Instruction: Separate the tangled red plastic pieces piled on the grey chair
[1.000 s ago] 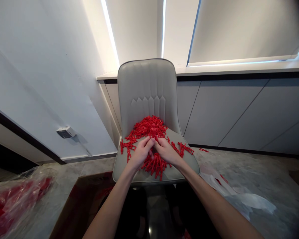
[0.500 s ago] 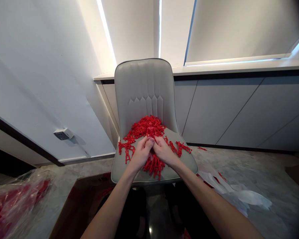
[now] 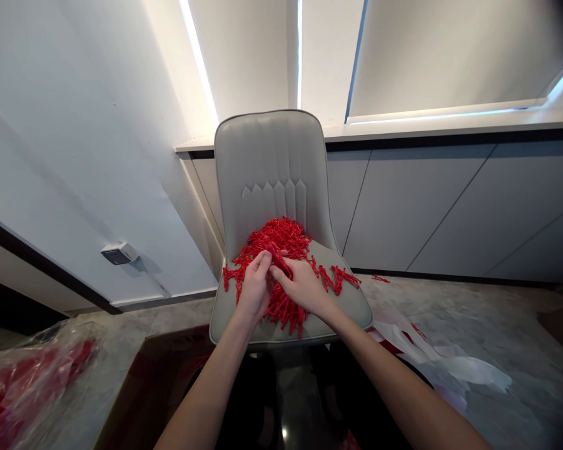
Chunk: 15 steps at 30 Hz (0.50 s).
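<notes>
Over the chair seat, my left hand (image 3: pixel 256 282) and my right hand (image 3: pixel 304 287) are close together, both closed on a shiny red packet (image 3: pixel 278 257). The packet tilts, its upper end to the left; the fingers hide part of it, and I cannot make out what is inside. My right hand wraps its lower end, while my left fingers pinch at its left side. A heap of thin, knobbly red plastic pieces (image 3: pixel 284 230) lies behind the hands. More red pieces (image 3: pixel 288 312) lie in front, below the hands, and several (image 3: pixel 340 278) are spread to the right.
The grey padded chair (image 3: pixel 272 150) stands against a low cabinet (image 3: pixel 426 206). An open cardboard box (image 3: pixel 136 381) is on the floor at left, near clear plastic bags with red contents (image 3: pixel 32 381). White plastic bags (image 3: pixel 469 375) lie at right.
The red packet has turned from upright to tilted leftward. My hands have moved slightly apart, the left one shifting left and the right one opening its grip around the packet's lower end.
</notes>
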{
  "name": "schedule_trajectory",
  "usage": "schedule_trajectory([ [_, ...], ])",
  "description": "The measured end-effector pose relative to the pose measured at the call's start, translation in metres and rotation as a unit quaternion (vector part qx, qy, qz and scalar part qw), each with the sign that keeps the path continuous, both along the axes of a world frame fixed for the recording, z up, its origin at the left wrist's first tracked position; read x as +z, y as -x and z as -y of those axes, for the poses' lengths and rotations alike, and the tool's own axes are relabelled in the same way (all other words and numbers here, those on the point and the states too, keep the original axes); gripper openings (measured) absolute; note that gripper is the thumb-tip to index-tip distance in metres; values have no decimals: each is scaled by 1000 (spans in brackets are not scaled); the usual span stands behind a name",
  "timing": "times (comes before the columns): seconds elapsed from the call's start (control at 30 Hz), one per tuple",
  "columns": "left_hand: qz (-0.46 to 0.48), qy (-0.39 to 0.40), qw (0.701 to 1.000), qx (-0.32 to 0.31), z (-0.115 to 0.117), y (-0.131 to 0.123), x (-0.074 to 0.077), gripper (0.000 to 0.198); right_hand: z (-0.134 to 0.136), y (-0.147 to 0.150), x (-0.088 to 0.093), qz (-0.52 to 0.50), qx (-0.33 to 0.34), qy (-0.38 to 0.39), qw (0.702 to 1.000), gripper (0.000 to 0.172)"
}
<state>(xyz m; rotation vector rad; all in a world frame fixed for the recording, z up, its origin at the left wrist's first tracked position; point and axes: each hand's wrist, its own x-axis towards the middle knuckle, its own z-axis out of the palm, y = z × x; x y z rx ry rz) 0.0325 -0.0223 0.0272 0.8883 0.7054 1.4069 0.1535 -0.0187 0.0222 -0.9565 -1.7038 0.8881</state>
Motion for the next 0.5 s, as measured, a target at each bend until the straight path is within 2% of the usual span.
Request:
schedule_trajectory([
  [0.07, 29, 25, 999, -33, 0, 3, 2, 24, -1, 1, 1, -91, 89, 102, 987, 42],
  [0.17, 69, 46, 995, -60, 1, 5, 3, 15, -2, 2, 2, -225, 188, 217, 931, 50],
  [0.27, 88, 35, 993, -67, 1, 3, 4, 11, -1, 1, 4, -298, 219, 262, 891, 50],
  [0.37, 79, 25, 995, -65, 2, 1, 4, 15, 1, -3, 6, -334, 240, 284, 867, 37],
  [0.43, 73, 14, 997, -29, 2, 1, 5, 17, 1, -5, 7, -353, 242, 293, 855, 32],
  [0.5, 77, -7, 996, 33, 1, 2, 5, 19, 0, -6, 7, -359, 229, 299, 854, 33],
])
